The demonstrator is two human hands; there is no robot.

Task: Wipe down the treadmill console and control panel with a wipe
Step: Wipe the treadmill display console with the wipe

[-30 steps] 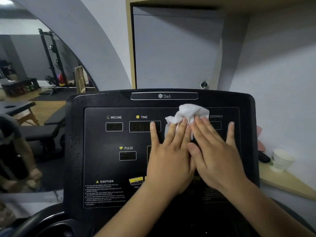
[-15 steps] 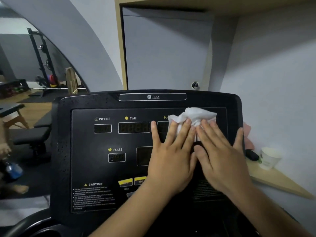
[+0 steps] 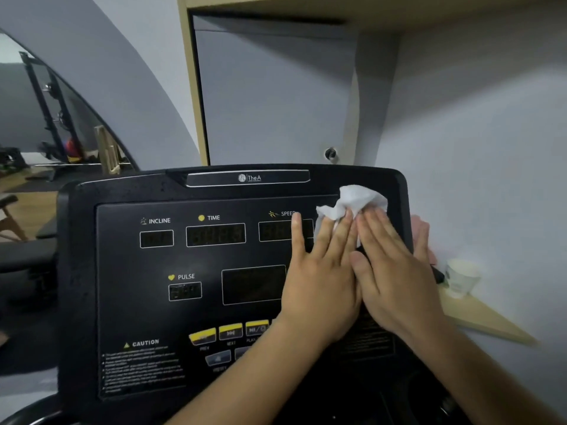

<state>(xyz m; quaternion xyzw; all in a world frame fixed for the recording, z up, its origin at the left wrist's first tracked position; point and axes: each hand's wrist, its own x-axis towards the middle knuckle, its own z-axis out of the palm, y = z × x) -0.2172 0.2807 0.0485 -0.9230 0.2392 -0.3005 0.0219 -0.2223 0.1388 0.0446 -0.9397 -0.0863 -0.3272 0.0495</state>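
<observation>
- Head view, task items: one black treadmill console (image 3: pixel 82 271), with one control panel (image 3: pixel 132 302) set into its face; one white wipe (image 3: pixel 356 199), crumpled, lying at the console's upper right corner, touching the panel.
- Head view, hands: two. The left hand (image 3: pixel 319 286) and right hand (image 3: pixel 395 277) lie side by side on the right part of the console. Fingers on both are straight and spread flat, and the fingertips press the wipe down. Neither hand curls round it.
- Step in hand, as judged: wiping the top row, at its right end.
- Next move, as judged: draw the wipe down or back left under even pressure, going light over the keys so none triggers.
- Counts on the console: five display windows (image 3: pixel 215 234) visible, others possibly hidden under the hands; three yellow buttons (image 3: pixel 230 331); one caution label (image 3: pixel 141 366).
- Right of the console: one paper cup (image 3: pixel 461 279) on one wooden shelf (image 3: pixel 484 320).
</observation>
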